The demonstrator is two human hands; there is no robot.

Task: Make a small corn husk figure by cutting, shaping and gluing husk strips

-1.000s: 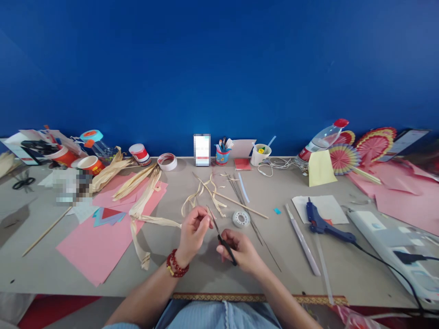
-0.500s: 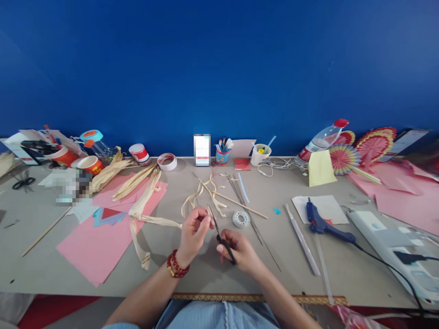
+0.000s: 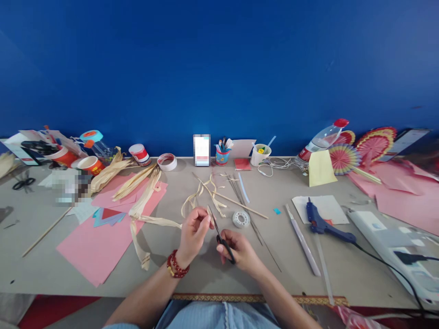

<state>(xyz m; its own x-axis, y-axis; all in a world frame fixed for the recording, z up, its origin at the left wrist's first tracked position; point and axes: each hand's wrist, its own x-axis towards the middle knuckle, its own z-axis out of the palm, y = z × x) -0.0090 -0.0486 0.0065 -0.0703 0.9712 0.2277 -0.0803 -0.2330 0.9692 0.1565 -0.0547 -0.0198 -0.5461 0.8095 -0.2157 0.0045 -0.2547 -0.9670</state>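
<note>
Near the middle of the table, my left hand point(image 3: 195, 232) is closed in a pinch on a small pale piece of husk, its tip showing at the fingertips. My right hand point(image 3: 238, 250) grips black-handled scissors point(image 3: 218, 233), whose blades point up and left beside my left fingertips. A long strip of corn husk point(image 3: 159, 221) reaches from the left to my left hand. Thin curled husk strips point(image 3: 192, 198) lie beyond my hands, by a wooden stick point(image 3: 240, 204). A white tape roll point(image 3: 241, 219) is just past my right hand.
Pink paper point(image 3: 92, 251) and husk bundles point(image 3: 111, 171) lie at the left. At the right are a blue glue gun point(image 3: 322, 224), a pale purple knife point(image 3: 303, 242) and a white power strip point(image 3: 394, 251). Cups, a phone and a tilted bottle point(image 3: 322, 137) line the blue wall.
</note>
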